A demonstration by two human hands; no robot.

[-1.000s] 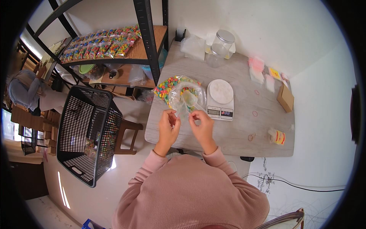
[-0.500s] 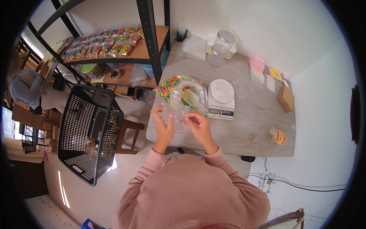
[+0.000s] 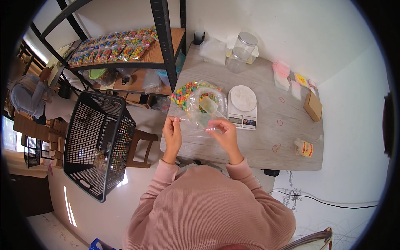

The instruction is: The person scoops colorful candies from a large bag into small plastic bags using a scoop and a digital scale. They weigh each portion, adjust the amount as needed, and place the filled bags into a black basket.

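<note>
Between my hands stretches a small clear plastic bag (image 3: 191,128), thin and hard to outline. My left hand (image 3: 171,135) pinches one side of it, and my right hand (image 3: 226,135) pinches the other. Just beyond lies a large open clear bag of multicoloured candies (image 3: 183,95). A pale translucent scoop (image 3: 209,106) rests in its mouth, its handle pointing toward my right hand. Right of that bag, a white kitchen scale (image 3: 243,100) with a round platform stands on the grey wooden table (image 3: 260,143).
Clear jars (image 3: 243,46) and plastic bags (image 3: 213,51) stand at the back. A cardboard box (image 3: 313,107) and a small yellow-labelled packet (image 3: 306,148) lie at right. At left are a black crate (image 3: 85,141) and a shelf (image 3: 171,46) with filled candy bags (image 3: 118,45). Another person (image 3: 28,96) is far left.
My hands have moved apart, spreading the small plastic bag between them. My left hand has closed from spread fingers into a pinch on its edge.
</note>
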